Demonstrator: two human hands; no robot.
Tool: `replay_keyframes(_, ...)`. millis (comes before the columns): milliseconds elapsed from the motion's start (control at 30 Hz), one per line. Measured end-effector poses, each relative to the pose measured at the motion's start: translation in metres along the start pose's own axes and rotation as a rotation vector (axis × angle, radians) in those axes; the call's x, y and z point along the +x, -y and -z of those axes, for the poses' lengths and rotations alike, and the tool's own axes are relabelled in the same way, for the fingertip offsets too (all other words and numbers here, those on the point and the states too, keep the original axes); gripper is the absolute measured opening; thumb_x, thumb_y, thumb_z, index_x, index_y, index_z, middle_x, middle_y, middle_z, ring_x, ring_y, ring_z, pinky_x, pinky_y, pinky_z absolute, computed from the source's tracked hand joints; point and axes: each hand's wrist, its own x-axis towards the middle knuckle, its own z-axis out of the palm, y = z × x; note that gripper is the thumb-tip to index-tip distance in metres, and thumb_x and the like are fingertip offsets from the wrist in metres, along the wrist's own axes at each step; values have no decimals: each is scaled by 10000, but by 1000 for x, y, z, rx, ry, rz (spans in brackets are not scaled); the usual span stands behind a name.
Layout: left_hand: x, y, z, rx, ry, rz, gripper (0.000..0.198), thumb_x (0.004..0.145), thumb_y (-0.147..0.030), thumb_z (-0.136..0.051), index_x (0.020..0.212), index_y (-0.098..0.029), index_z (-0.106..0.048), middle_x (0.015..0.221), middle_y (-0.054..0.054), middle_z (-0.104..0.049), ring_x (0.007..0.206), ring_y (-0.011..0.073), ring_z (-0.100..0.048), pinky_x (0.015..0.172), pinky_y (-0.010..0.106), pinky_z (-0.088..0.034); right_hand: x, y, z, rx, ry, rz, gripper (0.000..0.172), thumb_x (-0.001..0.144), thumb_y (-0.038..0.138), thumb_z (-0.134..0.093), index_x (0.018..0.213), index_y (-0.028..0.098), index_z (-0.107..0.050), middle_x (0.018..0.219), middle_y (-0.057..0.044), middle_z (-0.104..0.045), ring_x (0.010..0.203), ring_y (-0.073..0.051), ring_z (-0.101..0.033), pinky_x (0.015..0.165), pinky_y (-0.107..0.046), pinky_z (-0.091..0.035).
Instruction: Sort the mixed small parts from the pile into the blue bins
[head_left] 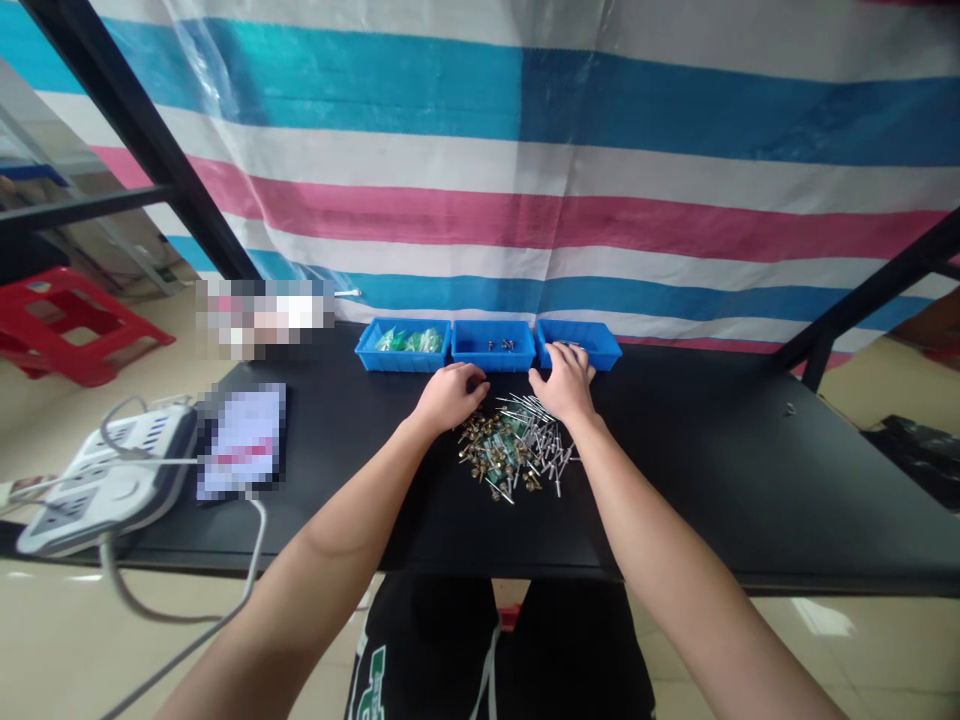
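My left hand (pixel 452 396) is by the upper left edge of a heap of small hardware, just in front of the middle blue bin (pixel 474 358). Its fingers curl in toward the thumb, and whatever they hold is hidden. My right hand (pixel 568 384) reaches over the front rim of the right blue bin (pixel 604 352), thumb and fingers apart. Brass-coloured screws (pixel 480 447) make up the heap's left side, and silver pop rivets (pixel 550 446) the right. Small green-tinted clear packets (pixel 507 440) lie between them. A few screws (pixel 508 345) rest in the middle bin.
The left blue bin (pixel 366 350) holds green-tinted packets. A power strip (pixel 124 480) with cables and a blurred device (pixel 244 440) sit on the left of the black table (pixel 697 470). A small metal piece (pixel 790 409) lies far right. A striped sheet (pixel 450 210) hangs behind.
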Motion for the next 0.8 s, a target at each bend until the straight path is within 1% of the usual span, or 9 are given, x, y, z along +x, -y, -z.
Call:
replay_keyframes(167, 0, 1, -1, 1, 8, -8, 176, 811, -294, -561, 875, -169, -668, 845, 55, -685, 772, 192, -628, 724, 317, -494, -3, 5, -1, 41, -3, 53, 498, 785, 326, -548, 1246, 136, -546, 1317, -145, -533, 1231, -340, -348, 997, -508, -343)
replay_keyframes(333, 0, 2, -1, 5, 13, -13, 180, 812, -303, -555, 872, -175, -667, 842, 50, -682, 777, 195, -628, 723, 319, -493, -4, 12, 4, 26, -69, 56, 494, 784, 307, -560, 1244, 128, -546, 1367, -172, -470, 1240, -352, -341, 995, -518, -340)
replay_keyframes(400, 0, 1, -1, 4, 11, -11, 177, 811, -299, -556, 872, -176, -667, 842, 49, -682, 774, 193, -628, 725, 318, -493, -5, 18, 10, 36, -90, 93, 431, 802, 297, -545, 1195, 123, -577, 1282, -165, -529, 1196, -320, -395, 1005, -468, -346)
replay_keyframes(433, 0, 1, 0, 4, 10, -9, 176, 811, -297, -555, 872, -176, -667, 841, 50, -682, 772, 192, -628, 725, 316, -493, -5, 20, 13, 46, -68, 122, 368, 820, 290, -522, 1141, 128, -605, 1188, -150, -581, 1141, -291, -446, 993, -426, -364)
replay_keyframes(500, 0, 0, 0, 4, 11, -7, 175, 813, -296, -555, 872, -175, -668, 840, 51, -684, 766, 189, -628, 721, 311, -494, -7, 26, 18, 55, 48, 175, 259, 853, 283, -476, 1006, 157, -643, 1017, -110, -634, 1019, -237, -526, 913, -346, -415)
replay_keyframes(533, 0, 0, 0, 3, 11, -5, 175, 813, -297, -556, 872, -175, -668, 841, 52, -684, 764, 188, -628, 719, 310, -494, -8, 28, 20, 42, 113, 173, 232, 855, 289, -475, 963, 175, -646, 974, -91, -639, 970, -223, -550, 852, -322, -435)
replay_keyframes(600, 0, 0, 0, 1, 9, -2, 177, 815, -300, -557, 874, -175, -668, 849, 51, -688, 764, 188, -629, 718, 310, -494, -10, 32, 23, -7, 238, 137, 194, 836, 314, -507, 925, 204, -639, 947, -65, -643, 892, -207, -581, 742, -299, -439)
replay_keyframes(667, 0, 0, 0, -2, 9, -1, 180, 816, -304, -558, 876, -175, -668, 853, 50, -690, 767, 190, -630, 715, 311, -493, -11, 32, 23, -64, 331, 88, 178, 811, 339, -542, 908, 221, -633, 954, -52, -646, 846, -202, -597, 679, -292, -420)
replay_keyframes(800, 0, 0, 0, -5, 12, -1, 188, 818, -312, -556, 880, -174, -668, 852, 50, -690, 772, 190, -632, 708, 305, -493, -11, 30, 19, -93, 420, 63, 131, 815, 323, -535, 846, 233, -624, 937, -43, -653, 828, -197, -602, 642, -287, -389)
